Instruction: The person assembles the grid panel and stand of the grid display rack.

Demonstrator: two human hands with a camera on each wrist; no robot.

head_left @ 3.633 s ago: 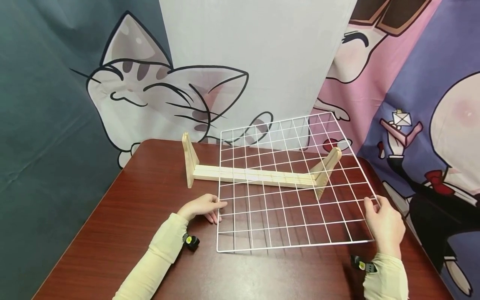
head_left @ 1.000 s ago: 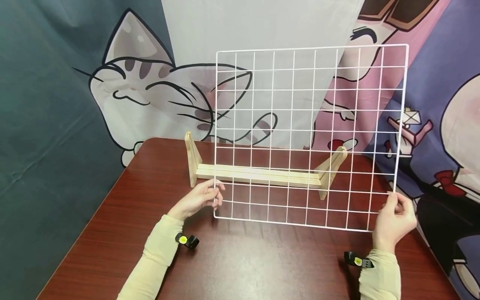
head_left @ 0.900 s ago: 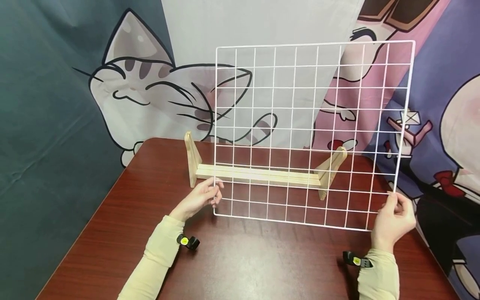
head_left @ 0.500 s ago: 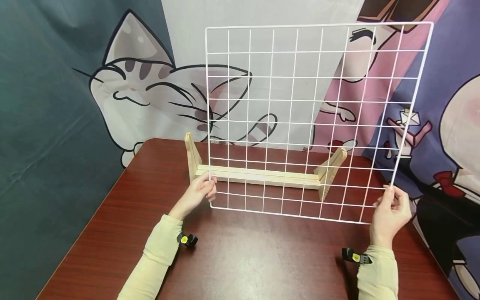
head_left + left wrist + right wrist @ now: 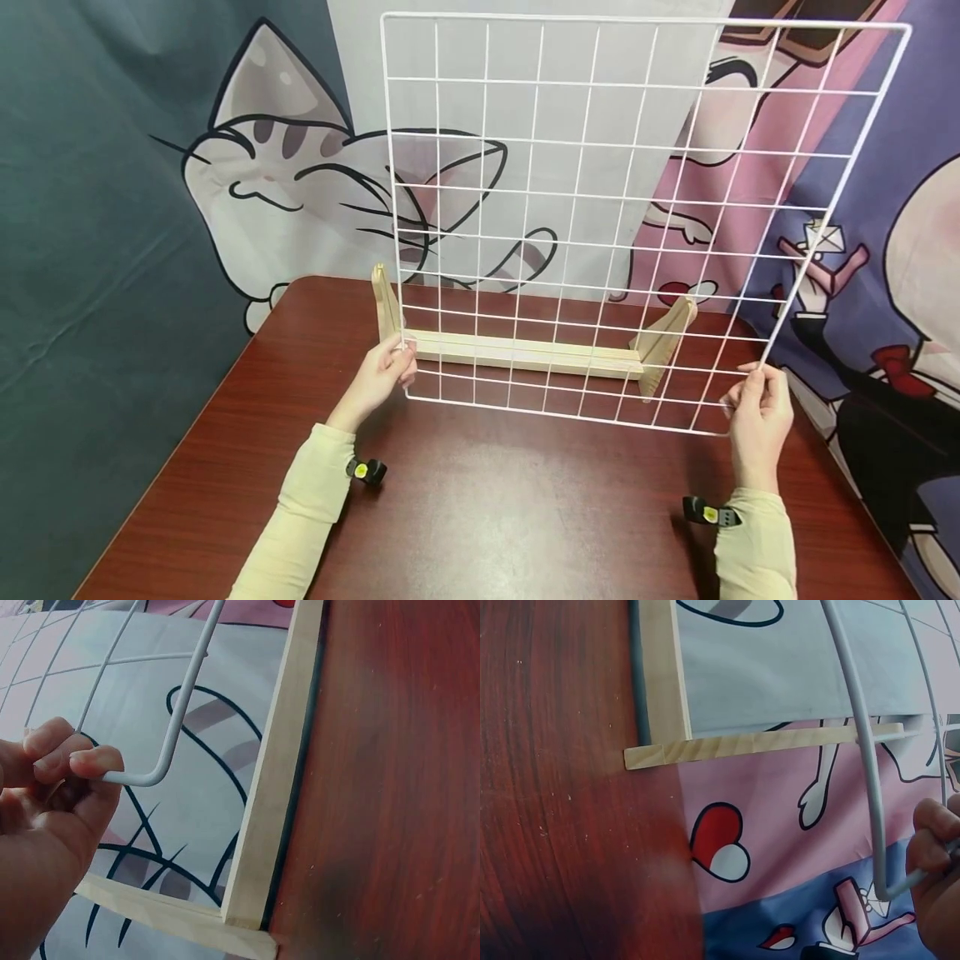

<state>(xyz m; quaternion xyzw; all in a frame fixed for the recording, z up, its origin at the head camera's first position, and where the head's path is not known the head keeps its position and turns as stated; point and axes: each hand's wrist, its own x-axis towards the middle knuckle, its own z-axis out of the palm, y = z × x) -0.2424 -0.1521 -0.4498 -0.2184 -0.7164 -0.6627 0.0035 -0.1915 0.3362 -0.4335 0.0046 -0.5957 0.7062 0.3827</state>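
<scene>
Left hand [image 5: 378,373] and right hand [image 5: 760,414] grip opposite sides of the white wire grid [image 5: 575,196], fingers curled.

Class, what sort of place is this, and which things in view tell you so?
Probably an indoor work corner, perhaps a makeshift one: a wood-look table, cartoon-printed cloth hanging behind it, and a white wire grid held up before a wooden stand.
</scene>
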